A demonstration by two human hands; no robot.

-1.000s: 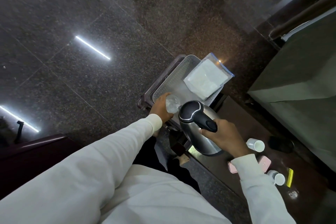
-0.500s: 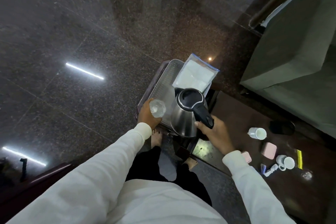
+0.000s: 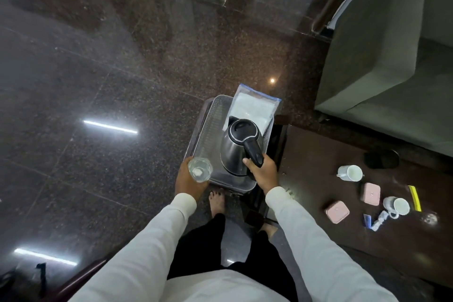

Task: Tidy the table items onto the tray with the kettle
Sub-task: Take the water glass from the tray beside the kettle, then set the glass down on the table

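A steel kettle (image 3: 235, 152) with a black lid and handle stands in the grey tray (image 3: 208, 127), its base near the tray's front end. My right hand (image 3: 262, 171) grips the kettle's handle. My left hand (image 3: 188, 179) holds a clear glass (image 3: 199, 169) at the tray's near left corner. A clear bag of white material (image 3: 255, 108) lies across the tray's far end. On the dark table to the right lie two white mugs (image 3: 349, 173) (image 3: 397, 205), two pink boxes (image 3: 371, 193) (image 3: 337, 211), a yellow sachet (image 3: 414, 197) and small packets (image 3: 375, 220).
The tray rests on a small dark stand (image 3: 277, 149) beside the brown table (image 3: 318, 154). A black round object (image 3: 381, 159) sits at the table's far side. A grey sofa (image 3: 392, 56) stands at the right. My bare feet (image 3: 217, 200) are on the polished dark floor below the tray.
My right hand has carried the kettle from above the table's edge over into the tray. My left hand has kept the glass at the tray's near corner. The camera tilted up.
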